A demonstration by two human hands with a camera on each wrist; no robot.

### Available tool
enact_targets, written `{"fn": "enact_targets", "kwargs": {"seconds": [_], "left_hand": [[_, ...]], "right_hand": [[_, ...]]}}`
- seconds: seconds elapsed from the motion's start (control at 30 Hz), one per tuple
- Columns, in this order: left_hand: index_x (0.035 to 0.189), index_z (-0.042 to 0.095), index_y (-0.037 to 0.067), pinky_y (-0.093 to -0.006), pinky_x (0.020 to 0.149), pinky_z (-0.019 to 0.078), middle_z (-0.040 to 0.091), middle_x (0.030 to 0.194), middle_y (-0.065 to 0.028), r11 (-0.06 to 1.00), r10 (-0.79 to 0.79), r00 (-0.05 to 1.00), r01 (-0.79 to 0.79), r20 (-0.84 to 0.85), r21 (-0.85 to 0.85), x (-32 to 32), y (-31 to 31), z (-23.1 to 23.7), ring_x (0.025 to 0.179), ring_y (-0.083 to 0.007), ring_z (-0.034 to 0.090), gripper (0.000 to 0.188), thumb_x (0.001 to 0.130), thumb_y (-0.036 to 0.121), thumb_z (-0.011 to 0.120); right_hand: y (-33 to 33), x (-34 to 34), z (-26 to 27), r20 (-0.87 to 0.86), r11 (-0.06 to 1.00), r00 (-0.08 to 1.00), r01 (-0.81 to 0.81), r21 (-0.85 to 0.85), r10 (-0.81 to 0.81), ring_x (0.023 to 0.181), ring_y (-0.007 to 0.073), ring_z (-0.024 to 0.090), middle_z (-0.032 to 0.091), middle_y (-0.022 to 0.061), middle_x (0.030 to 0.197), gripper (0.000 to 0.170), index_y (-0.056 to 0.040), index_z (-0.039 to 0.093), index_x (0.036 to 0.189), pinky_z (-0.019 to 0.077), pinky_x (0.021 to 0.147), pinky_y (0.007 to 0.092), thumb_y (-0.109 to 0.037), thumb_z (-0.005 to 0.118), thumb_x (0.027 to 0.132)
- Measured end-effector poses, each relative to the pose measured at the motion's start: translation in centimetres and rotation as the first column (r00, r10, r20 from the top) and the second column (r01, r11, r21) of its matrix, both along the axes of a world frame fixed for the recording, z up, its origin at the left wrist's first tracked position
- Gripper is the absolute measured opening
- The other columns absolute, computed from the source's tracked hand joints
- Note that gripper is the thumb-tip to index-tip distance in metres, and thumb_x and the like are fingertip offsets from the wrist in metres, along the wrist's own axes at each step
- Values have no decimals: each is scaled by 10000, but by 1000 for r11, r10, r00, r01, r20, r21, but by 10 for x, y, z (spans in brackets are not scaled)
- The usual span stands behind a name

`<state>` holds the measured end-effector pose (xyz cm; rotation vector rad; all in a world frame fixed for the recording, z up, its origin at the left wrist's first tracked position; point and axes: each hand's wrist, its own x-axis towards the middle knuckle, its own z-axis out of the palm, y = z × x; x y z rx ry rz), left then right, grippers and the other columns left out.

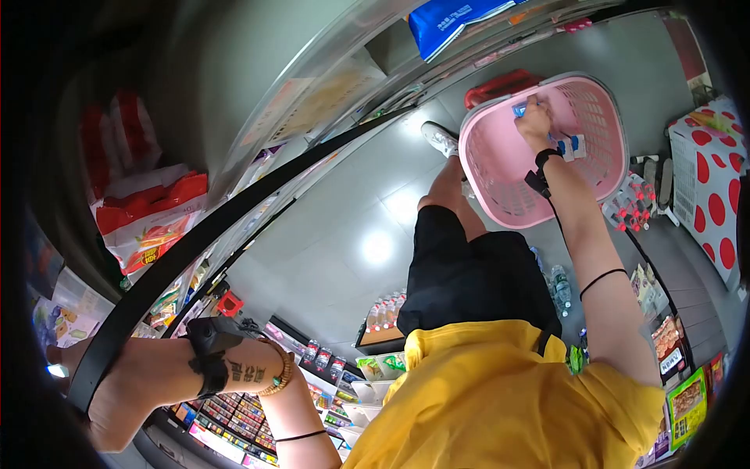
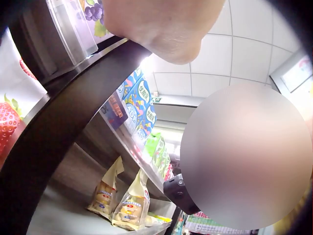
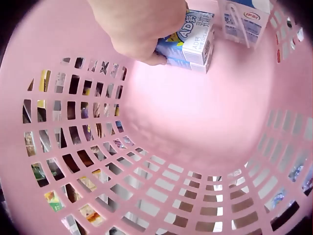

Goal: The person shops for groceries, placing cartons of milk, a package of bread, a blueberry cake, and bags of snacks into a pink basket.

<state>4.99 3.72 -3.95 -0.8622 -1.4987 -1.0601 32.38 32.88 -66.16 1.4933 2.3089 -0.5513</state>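
Note:
My right hand (image 1: 534, 123) reaches into a pink basket (image 1: 500, 148) and grips small blue-and-white cartons (image 1: 519, 110). In the right wrist view the fingers of that hand (image 3: 146, 29) curl round the cartons (image 3: 195, 41), stacked together near the basket floor (image 3: 195, 107). Beside them stands another carton (image 3: 242, 24) with a straw on its side. At the far left, my left hand (image 1: 117, 399) is beside a black shelf edge (image 1: 195, 227), which partly covers it. The left wrist view shows this hand (image 2: 166, 29) against the black edge (image 2: 63, 112), its fingers mostly hidden.
Shelves with bagged snacks (image 2: 131, 205) and blue boxes (image 2: 139, 105) line the left. Bottles (image 1: 630, 202) and a white crate with red dots (image 1: 707, 180) stand right of the basket. A shoe (image 1: 440, 138) is on the grey floor (image 1: 336, 227), and more bottles (image 1: 561, 289) stand near the legs.

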Motion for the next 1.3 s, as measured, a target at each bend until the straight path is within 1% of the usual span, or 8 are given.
{"fn": "enact_targets", "kwargs": {"seconds": [0.07, 0.2, 0.33, 0.67, 0.8, 0.9, 0.93, 1.3], "left_hand": [[1058, 655, -23, -322, 815, 525, 624, 1153, -138, 1000, 2, 1000, -2, 1, 2, -1, 1, 1, 995, -199, 625, 203, 948, 89, 527], [1047, 661, -36, -323, 808, 529, 624, 1162, -153, 1000, 4, 1000, -4, -6, -1, -2, 5, 6, 995, -210, 627, 208, 951, 81, 518], [1035, 667, -49, -323, 802, 534, 624, 1171, -169, 1000, 2, 1000, -2, -4, 13, -7, 10, 10, 996, -220, 629, 215, 955, 74, 510], [1007, 683, -81, -324, 786, 545, 623, 1192, -208, 994, 72, 997, -70, -28, 90, -24, 12, 19, 997, -246, 635, 242, 963, 55, 488], [995, 689, -94, -324, 779, 549, 623, 1201, -224, 986, 84, 995, -92, 61, 137, -19, 9, 17, 998, -257, 637, 255, 967, 47, 479], [1190, 487, 1, -423, 1002, 474, 573, 1274, -227, 982, 186, 967, -191, 175, 13, -2, 4, 23, 1177, -323, 571, 303, 892, 50, 461], [1180, 489, 13, -472, 1071, 401, 573, 1267, -226, 998, 50, 989, -56, 140, 37, -4, 4, 24, 1187, -326, 562, 315, 877, 96, 497], [1152, 502, 13, -478, 1095, 353, 529, 1270, -207, 995, -99, 988, 102, 114, -19, -1, -3, 34, 1246, -349, 498, 298, 887, 117, 591]], "right_hand": [[-3, 2, 7, -37, 1000, 999, -6, 2, 6, 1204, 443, 544, 533, 231, 1276, 687, -121, 501, 1322, 478, 998, 530, -186, 794, 704], [-22, 25, 20, -404, 996, 915, 29, 86, 9, 1193, 369, 549, 588, 115, 1217, 775, -187, 536, 1339, 449, 1000, 511, -220, 860, 636], [-43, 33, 50, -452, 975, 883, -26, 221, 126, 1140, 327, 523, 611, 60, 1135, 740, -199, 619, 1312, 395, 999, 506, -213, 865, 614], [-58, 41, 48, -590, 985, 808, 100, 143, 3, 1125, 353, 568, 635, 116, 1131, 667, -125, 650, 1228, 444, 995, 478, -262, 883, 618], [-68, 53, 114, -739, 994, 674, 75, 73, 3, 1124, 365, 581, 644, 160, 1193, 728, -75, 623, 1263, 460, 992, 464, -184, 916, 605], [-80, 69, 164, -754, 995, 656, 93, 45, -27, 1128, 381, 578, 636, 166, 1190, 771, -64, 588, 1287, 445, 1020, 475, -143, 916, 594], [-82, 73, 177, -773, 994, 633, 105, 34, -41, 1119, 374, 592, 640, 171, 1170, 761, -45, 592, 1269, 441, 1027, 475, -133, 921, 588], [-95, 116, 362, -838, 990, 531, 18, -138, -126, 1005, 281, 657, 662, 144, 1087, 713, 0, 637, 1160, 527, 908, 400, -174, 951, 543]]}}
